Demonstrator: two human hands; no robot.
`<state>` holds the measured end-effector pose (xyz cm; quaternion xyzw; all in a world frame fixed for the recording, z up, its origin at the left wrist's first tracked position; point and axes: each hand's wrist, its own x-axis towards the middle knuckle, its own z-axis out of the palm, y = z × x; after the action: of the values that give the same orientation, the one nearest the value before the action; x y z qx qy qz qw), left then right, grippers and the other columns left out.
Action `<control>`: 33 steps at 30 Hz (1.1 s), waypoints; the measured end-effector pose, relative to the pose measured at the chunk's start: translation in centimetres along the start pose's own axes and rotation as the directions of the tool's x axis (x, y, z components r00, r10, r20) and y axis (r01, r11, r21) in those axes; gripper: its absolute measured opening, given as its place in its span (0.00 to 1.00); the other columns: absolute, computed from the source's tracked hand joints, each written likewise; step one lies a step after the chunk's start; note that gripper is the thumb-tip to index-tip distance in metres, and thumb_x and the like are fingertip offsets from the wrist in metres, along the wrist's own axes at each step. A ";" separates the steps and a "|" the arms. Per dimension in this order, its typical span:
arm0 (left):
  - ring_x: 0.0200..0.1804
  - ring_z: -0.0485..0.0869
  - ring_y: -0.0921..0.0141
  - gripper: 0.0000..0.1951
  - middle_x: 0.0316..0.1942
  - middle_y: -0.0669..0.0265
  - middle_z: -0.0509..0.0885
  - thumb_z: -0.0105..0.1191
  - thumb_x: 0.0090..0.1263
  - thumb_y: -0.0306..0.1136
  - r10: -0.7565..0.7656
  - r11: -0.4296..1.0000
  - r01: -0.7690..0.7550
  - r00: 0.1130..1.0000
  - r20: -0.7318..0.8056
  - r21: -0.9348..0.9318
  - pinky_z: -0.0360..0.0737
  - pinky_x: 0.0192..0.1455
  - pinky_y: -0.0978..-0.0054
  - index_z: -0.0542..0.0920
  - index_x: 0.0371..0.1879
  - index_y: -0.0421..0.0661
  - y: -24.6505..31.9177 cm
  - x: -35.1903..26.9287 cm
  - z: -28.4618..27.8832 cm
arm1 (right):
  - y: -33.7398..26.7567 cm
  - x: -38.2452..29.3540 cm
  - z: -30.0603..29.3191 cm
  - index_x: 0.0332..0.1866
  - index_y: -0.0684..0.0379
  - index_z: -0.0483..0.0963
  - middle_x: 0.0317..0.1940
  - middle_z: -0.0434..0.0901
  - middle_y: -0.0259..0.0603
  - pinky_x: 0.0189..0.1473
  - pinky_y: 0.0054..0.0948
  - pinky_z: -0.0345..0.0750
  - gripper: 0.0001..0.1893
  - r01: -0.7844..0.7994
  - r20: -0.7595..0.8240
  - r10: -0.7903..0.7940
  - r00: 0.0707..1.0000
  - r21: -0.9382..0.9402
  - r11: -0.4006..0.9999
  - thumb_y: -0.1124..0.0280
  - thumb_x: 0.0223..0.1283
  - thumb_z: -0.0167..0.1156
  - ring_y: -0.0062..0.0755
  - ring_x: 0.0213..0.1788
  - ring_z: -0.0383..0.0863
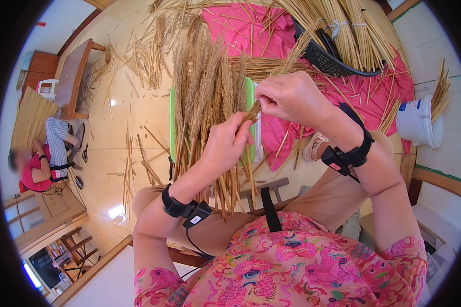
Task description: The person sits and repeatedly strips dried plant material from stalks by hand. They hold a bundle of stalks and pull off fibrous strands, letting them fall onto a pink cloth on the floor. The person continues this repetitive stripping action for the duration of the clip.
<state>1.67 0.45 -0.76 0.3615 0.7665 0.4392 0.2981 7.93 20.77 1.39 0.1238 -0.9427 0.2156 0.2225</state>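
Note:
My left hand grips the lower part of a dried reed plume, low over the lap side of a pile. My right hand is closed on the same plume, a little farther up and to the right, its fingertips pinched together. The feathery head points up and right, past my right hand. Beneath and left of my hands lies a thick pile of dried reed plumes on a green-rimmed container, stalks towards my lap. My palms hide part of the held stem.
A black plastic basket of tied stalk bundles stands on pink cloth at upper right. A white bucket lies tilted at right. Loose stalks litter the tiled floor. Another person sits at far left near scissors.

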 end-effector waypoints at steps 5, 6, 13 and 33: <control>0.16 0.70 0.81 0.10 0.19 0.68 0.81 0.43 0.77 0.32 -0.025 0.999 0.026 0.999 0.034 -0.020 0.66 0.19 0.81 0.76 0.40 0.38 0.0 -0.5 0.1 | 2.0 0.5 -1.1 0.29 0.59 0.75 0.19 0.76 0.34 0.23 0.26 0.72 0.04 -0.191 -0.201 0.177 0.964 -0.052 0.980 0.75 0.50 0.63 0.27 0.20 0.76; 0.16 0.69 0.81 0.11 0.20 0.68 0.81 0.43 0.77 0.32 -0.019 1.000 0.020 0.999 0.032 -0.024 0.66 0.19 0.81 0.76 0.39 0.38 -0.1 -0.7 0.1 | 2.2 0.7 -1.9 0.30 0.60 0.76 0.18 0.75 0.33 0.22 0.22 0.70 0.03 -0.257 -0.245 0.253 0.936 0.016 0.966 0.76 0.51 0.64 0.21 0.18 0.74; 0.18 0.74 0.81 0.12 0.24 0.65 0.82 0.41 0.79 0.35 -0.180 0.955 0.201 0.978 0.109 -0.221 0.69 0.19 0.84 0.74 0.43 0.37 0.3 0.0 -0.7 | 1.5 0.6 -3.6 0.28 0.66 0.80 0.19 0.80 0.34 0.21 0.17 0.69 0.15 -0.713 0.733 0.265 0.627 0.402 0.575 0.62 0.55 0.68 0.14 0.19 0.74; 0.22 0.78 0.80 0.10 0.33 0.63 0.84 0.40 0.79 0.33 -0.137 0.897 0.139 0.990 0.036 -0.420 0.75 0.24 0.85 0.71 0.51 0.41 0.3 0.0 -0.8 | -1.2 0.1 0.5 0.36 0.65 0.79 0.28 0.80 0.30 0.30 0.18 0.70 0.11 -0.703 0.512 0.525 0.680 0.659 0.268 0.67 0.56 0.69 0.13 0.29 0.73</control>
<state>1.09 0.17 -0.15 0.2345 0.6764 0.5711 0.4016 8.07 19.52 1.42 -0.1445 -0.7145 0.6823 -0.0556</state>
